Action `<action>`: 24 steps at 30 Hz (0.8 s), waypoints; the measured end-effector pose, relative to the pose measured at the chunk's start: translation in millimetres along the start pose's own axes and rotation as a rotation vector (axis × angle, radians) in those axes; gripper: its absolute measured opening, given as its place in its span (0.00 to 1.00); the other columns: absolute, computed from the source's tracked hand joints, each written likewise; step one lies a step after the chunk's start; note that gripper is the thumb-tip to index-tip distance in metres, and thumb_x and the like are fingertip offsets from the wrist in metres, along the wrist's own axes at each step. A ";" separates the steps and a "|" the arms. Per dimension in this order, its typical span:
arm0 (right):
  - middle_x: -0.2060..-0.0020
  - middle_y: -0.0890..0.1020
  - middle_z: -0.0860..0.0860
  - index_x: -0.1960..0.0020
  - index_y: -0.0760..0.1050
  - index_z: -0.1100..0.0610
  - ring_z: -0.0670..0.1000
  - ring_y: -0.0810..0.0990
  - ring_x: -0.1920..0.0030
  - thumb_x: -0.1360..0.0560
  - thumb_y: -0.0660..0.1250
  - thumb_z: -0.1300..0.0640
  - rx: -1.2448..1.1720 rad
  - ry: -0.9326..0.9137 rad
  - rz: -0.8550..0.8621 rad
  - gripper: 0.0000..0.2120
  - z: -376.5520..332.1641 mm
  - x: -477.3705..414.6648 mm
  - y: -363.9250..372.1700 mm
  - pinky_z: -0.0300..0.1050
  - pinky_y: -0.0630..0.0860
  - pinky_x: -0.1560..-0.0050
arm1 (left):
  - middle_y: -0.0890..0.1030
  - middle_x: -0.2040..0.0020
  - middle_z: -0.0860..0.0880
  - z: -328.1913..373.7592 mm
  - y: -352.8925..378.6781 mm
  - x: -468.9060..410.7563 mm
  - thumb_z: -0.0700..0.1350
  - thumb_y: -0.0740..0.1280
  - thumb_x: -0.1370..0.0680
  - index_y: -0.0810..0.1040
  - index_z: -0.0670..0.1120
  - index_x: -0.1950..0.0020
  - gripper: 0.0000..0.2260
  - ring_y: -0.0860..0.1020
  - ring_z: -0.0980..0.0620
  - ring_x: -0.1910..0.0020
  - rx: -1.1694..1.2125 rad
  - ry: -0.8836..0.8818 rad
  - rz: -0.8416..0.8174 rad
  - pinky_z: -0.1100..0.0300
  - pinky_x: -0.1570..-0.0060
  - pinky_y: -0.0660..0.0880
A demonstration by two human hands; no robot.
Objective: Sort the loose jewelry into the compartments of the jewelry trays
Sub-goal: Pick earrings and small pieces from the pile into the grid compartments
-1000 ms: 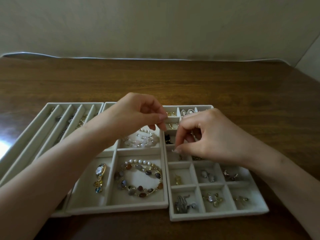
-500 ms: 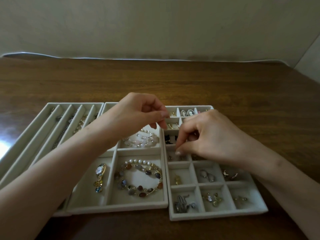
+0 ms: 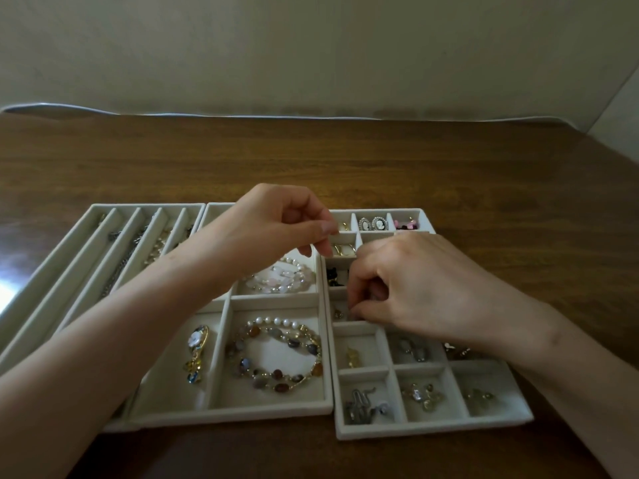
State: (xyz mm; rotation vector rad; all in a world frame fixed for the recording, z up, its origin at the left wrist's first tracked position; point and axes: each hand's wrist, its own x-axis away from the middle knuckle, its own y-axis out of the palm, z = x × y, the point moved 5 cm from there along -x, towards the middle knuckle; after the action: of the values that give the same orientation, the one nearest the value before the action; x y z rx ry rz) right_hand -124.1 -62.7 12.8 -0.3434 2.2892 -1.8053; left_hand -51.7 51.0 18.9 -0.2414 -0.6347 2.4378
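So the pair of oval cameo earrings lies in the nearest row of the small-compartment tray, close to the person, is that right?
Not quite. The head view shows the cameo earrings in the farthest row of the small-compartment tray, at the end away from the person.

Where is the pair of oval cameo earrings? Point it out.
In the head view, the cameo earrings lie in the middle compartment of the back row of the small-grid tray, right of centre, just beyond the right hand and beside the pink piece.
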 end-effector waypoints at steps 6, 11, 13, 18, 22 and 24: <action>0.69 0.80 0.43 0.63 0.81 0.50 0.37 0.76 0.68 0.33 0.74 0.54 -0.469 0.115 0.101 0.03 16.9 -2.3 -18.0 0.30 0.71 0.67 | 0.83 0.64 0.51 -0.2 0.4 0.1 0.43 0.68 0.26 0.80 0.46 0.55 0.02 0.78 0.59 0.66 0.004 0.020 -0.030 0.69 0.63 0.74; 0.68 0.83 0.46 0.61 0.81 0.55 0.42 0.80 0.67 0.33 0.73 0.59 -0.741 0.161 0.100 0.02 26.6 -3.2 -20.5 0.33 0.76 0.65 | 0.84 0.59 0.49 0.1 8.9 1.9 0.39 0.71 0.29 0.79 0.46 0.53 0.07 0.82 0.55 0.59 -0.014 0.015 -0.156 0.65 0.55 0.77; 0.68 0.84 0.49 0.60 0.80 0.58 0.45 0.81 0.67 0.34 0.72 0.60 -0.814 0.176 0.080 0.03 26.6 -4.2 -18.5 0.35 0.77 0.66 | 0.84 0.58 0.47 0.4 10.7 2.8 0.37 0.71 0.31 0.79 0.44 0.52 0.09 0.82 0.56 0.59 0.027 0.004 -0.181 0.68 0.56 0.78; 0.69 0.83 0.54 0.60 0.80 0.62 0.48 0.82 0.68 0.37 0.72 0.61 -0.976 0.202 0.081 0.07 28.5 -5.5 -16.2 0.36 0.78 0.67 | 0.84 0.59 0.48 0.1 12.8 3.1 0.35 0.71 0.31 0.79 0.43 0.52 0.09 0.82 0.57 0.60 0.093 0.000 -0.202 0.69 0.58 0.76; 0.69 0.83 0.54 0.61 0.80 0.61 0.49 0.82 0.68 0.34 0.72 0.63 -1.031 0.235 0.079 0.03 31.3 -6.0 -14.1 0.37 0.78 0.67 | 0.84 0.59 0.49 0.8 15.2 3.1 0.39 0.71 0.31 0.79 0.45 0.54 0.07 0.82 0.56 0.58 0.091 0.031 -0.213 0.69 0.57 0.76; 0.68 0.83 0.54 0.61 0.80 0.62 0.49 0.82 0.68 0.37 0.72 0.60 -1.062 0.252 0.072 0.06 32.4 -6.2 -12.8 0.37 0.78 0.67 | 0.84 0.57 0.48 1.0 15.0 2.3 0.41 0.71 0.31 0.79 0.45 0.54 0.07 0.82 0.54 0.57 0.086 0.049 -0.199 0.66 0.54 0.77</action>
State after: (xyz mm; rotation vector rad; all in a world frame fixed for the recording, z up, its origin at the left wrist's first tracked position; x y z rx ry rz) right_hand -107.7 -93.6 17.9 -0.1663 3.1902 -0.4559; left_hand -61.5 41.5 12.3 -0.1927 -0.5064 2.2548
